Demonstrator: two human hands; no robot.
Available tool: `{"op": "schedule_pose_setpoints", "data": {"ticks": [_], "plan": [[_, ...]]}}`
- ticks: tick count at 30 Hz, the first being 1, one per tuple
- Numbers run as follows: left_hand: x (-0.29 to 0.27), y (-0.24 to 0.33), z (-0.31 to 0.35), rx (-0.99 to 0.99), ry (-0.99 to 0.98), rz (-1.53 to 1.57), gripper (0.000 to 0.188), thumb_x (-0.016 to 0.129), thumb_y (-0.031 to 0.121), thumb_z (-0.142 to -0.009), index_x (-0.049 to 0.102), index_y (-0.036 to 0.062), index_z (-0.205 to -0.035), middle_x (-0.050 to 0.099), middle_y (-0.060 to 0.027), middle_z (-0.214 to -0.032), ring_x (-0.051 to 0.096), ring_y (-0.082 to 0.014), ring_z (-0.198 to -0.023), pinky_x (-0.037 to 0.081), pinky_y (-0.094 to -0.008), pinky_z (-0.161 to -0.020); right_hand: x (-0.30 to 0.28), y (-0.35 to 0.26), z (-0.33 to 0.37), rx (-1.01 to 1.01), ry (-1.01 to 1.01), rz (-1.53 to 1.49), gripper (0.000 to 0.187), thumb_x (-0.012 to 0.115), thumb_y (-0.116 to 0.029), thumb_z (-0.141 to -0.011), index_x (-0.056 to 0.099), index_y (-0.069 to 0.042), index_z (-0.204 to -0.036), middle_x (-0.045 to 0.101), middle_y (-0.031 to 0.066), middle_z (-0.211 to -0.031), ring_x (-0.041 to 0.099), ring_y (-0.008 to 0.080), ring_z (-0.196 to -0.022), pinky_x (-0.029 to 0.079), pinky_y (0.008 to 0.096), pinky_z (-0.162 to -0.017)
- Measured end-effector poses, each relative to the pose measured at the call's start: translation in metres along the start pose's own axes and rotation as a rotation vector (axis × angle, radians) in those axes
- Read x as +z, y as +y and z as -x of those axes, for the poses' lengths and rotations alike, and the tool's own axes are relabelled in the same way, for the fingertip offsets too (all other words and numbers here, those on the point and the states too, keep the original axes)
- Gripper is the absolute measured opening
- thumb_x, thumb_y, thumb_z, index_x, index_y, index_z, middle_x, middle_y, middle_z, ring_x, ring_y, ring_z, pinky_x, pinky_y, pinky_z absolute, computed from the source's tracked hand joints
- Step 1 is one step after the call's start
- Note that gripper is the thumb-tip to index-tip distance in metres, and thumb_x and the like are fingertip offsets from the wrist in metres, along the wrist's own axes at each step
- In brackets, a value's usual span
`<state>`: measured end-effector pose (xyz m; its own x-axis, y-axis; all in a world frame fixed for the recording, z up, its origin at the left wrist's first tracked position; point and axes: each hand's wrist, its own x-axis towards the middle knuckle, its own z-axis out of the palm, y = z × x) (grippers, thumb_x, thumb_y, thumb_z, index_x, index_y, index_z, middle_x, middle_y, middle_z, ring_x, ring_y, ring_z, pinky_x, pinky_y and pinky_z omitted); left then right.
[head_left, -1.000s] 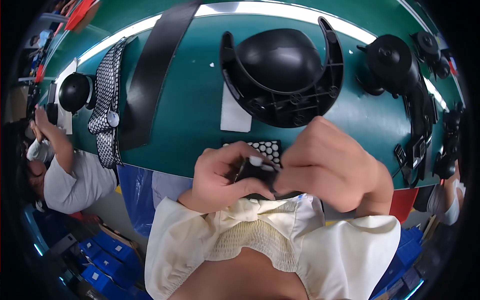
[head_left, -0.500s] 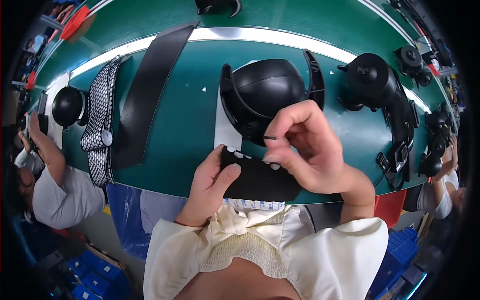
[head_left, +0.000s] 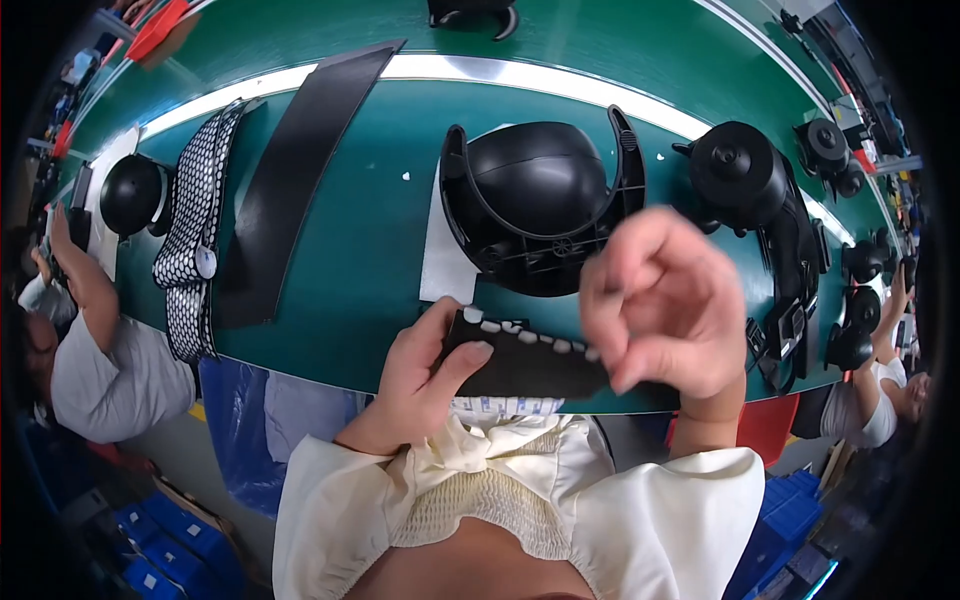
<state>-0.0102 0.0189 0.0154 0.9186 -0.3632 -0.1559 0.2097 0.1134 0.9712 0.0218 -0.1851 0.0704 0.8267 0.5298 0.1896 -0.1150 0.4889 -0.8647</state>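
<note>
Green table [head_left: 380, 200], near edge: left hand [head_left: 425, 375] grips black strip [head_left: 525, 365]; right hand [head_left: 660, 305] loosely curled above it, holding nothing visible.

Helmet shell [head_left: 535, 185]: glossy black plastic. Held pad [head_left: 525, 365]: matt black, white tabs. Far-left strip [head_left: 300, 175]: matt black. Tabletop [head_left: 370, 250]: smooth green.

Green worktop [head_left: 360, 260] w/ a pale stripe along its far side. Centre: black domed shell in its forked bracket [head_left: 535, 200], partly on a white sheet [head_left: 445, 265]; to its left a long black strip [head_left: 295, 180], then a black-and-white mesh band [head_left: 192, 245] and a black round part [head_left: 130, 192]. To its right, more black round parts incl. a big knobbed one [head_left: 738, 175].
</note>
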Motion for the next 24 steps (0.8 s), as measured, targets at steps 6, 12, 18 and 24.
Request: {"op": "schedule_pose_setpoints", "data": {"ticks": [6, 12, 18, 24], "plan": [[0.0, -0.025, -0.013, 0.397, -0.203, 0.248, 0.019, 0.051, 0.002, -0.078, 0.045, -0.0014, -0.095, 0.016, -0.0211, -0.132, 0.026, -0.0353, -0.123, 0.03, -0.0463, -0.096, 0.012, 0.012, -0.025, -0.042, 0.185, 0.772, 0.041, 0.054, 0.012, -0.073, 0.04, 0.0, -0.11, 0.053, 0.003, -0.08, 0.041, 0.0044, -0.062, 0.035, 0.0162, -0.06], [-0.008, -0.031, -0.013, 0.462, -0.295, 0.168, 0.012, 0.057, 0.01, -0.079, 0.055, 0.0028, -0.088, 0.009, -0.0241, -0.133, 0.021, -0.0412, -0.124, 0.026, -0.0488, -0.097, 0.015, 0.02, -0.04, 0.0, 0.209, 0.925, 0.042, 0.054, 0.013, -0.069, 0.043, 0.002, -0.107, 0.056, 0.0029, -0.074, 0.045, 0.0042, -0.061, 0.035, 0.0146, -0.056], [-0.006, -0.034, -0.012, 0.435, -0.322, 0.298, 0.008, 0.055, 0.009, -0.08, 0.057, 0.0062, -0.087, 0.005, -0.0263, -0.134, 0.017, -0.0455, -0.124, 0.023, -0.0505, -0.098, 0.013, 0.022, -0.039, -0.095, 0.233, 1.074, 0.04, 0.059, 0.014, -0.064, 0.044, 0.008, -0.101, 0.058, 0.0104, -0.073, 0.054, 0.0092, -0.065, 0.038, 0.0161, -0.057], [-0.004, -0.041, -0.013, 0.496, -0.33, 0.332, 0.011, 0.049, 0.005, -0.081, 0.058, 0.0057, -0.088, 0.003, -0.0263, -0.134, 0.019, -0.049, -0.122, 0.024, -0.0502, -0.097, 0.006, 0.026, -0.039, -0.155, 0.139, 1.162, 0.041, 0.06, 0.013, -0.062, 0.044, 0.009, -0.099, 0.058, 0.0112, -0.073, 0.054, 0.0092, -0.062, 0.039, 0.0162, -0.056]]}}
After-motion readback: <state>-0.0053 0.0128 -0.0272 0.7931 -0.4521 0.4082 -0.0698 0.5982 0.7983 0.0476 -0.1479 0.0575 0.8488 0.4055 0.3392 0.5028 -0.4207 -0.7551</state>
